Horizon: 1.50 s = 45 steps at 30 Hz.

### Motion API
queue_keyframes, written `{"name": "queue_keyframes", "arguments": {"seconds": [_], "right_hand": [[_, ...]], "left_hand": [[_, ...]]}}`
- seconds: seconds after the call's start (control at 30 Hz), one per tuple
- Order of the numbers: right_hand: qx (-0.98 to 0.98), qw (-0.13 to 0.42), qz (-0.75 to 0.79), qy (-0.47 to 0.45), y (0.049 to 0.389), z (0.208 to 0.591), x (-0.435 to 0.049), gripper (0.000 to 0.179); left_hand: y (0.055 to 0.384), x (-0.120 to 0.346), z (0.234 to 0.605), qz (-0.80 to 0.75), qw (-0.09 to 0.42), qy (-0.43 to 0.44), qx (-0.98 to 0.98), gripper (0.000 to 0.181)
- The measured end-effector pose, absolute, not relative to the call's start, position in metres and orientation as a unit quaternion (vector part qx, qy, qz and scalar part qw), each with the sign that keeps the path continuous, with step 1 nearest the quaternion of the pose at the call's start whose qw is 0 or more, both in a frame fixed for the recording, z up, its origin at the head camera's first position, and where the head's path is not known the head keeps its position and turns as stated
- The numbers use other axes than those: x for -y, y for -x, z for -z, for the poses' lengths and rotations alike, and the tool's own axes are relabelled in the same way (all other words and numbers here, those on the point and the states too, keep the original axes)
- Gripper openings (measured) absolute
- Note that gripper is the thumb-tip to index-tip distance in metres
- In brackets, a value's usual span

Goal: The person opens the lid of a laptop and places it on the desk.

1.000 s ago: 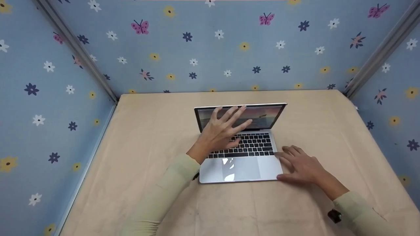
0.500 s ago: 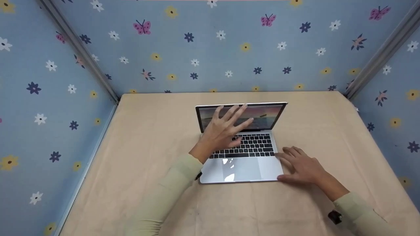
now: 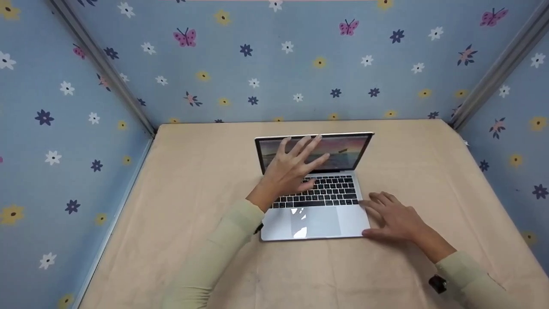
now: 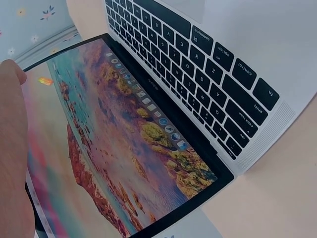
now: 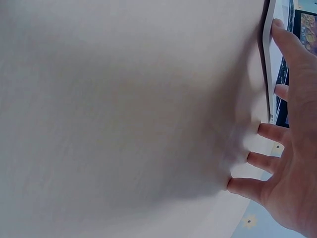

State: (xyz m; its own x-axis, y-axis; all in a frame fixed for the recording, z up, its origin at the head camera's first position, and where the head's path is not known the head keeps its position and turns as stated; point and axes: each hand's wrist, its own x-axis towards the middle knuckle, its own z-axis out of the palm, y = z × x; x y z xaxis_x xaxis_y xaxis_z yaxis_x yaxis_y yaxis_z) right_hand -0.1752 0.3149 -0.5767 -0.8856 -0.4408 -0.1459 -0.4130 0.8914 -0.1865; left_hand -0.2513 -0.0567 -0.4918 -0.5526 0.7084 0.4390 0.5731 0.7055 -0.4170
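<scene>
A silver laptop [image 3: 354,221] stands open on the table, its screen [image 3: 347,151] lit with a colourful coastal wallpaper and a row of icons. My left hand [image 3: 288,169] is spread in front of the screen, fingertips right at its top edge and thumb over the keyboard [image 3: 332,189]. The left wrist view shows the screen [image 4: 114,129] leaning back from the keys, with part of the left hand [image 4: 12,144] along its far side. At the base's right edge, my right hand [image 3: 396,218] rests its thumb and index finger; the other fingers touch the table.
A beige cloth covers the table [image 3: 206,171]. Blue flowered panels [image 3: 296,64] enclose it at the back and both sides, joined by grey corner posts [image 3: 103,64]. A small black object [image 3: 437,283] sits by the right sleeve.
The screen's top edge has tipped back very slightly, and the left fingertips have gone with it. The right hand and the laptop base stay in place.
</scene>
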Motion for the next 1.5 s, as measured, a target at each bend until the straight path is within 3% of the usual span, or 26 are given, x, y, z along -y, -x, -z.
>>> {"name": "queue_keyframes", "arguments": {"seconds": [0.53,0.93,1.33,1.5], "right_hand": [[-0.969,0.099,0.077,0.213,0.175,0.575,-0.313,0.094],[-0.969,0.099,0.079,0.214,0.176,0.575,-0.314,0.093],[-0.967,0.094,0.082,0.221,0.176,0.576,-0.316,0.093],[-0.968,0.097,0.079,0.219,0.176,0.576,-0.316,0.093]], "left_hand": [[0.258,0.061,0.490,-0.133,0.259,0.366,0.884,0.076],[0.266,0.065,0.498,-0.143,0.290,0.364,0.874,0.071],[0.272,0.066,0.502,-0.161,0.269,0.340,0.887,0.074],[0.275,0.066,0.507,-0.180,0.283,0.334,0.881,0.075]]}}
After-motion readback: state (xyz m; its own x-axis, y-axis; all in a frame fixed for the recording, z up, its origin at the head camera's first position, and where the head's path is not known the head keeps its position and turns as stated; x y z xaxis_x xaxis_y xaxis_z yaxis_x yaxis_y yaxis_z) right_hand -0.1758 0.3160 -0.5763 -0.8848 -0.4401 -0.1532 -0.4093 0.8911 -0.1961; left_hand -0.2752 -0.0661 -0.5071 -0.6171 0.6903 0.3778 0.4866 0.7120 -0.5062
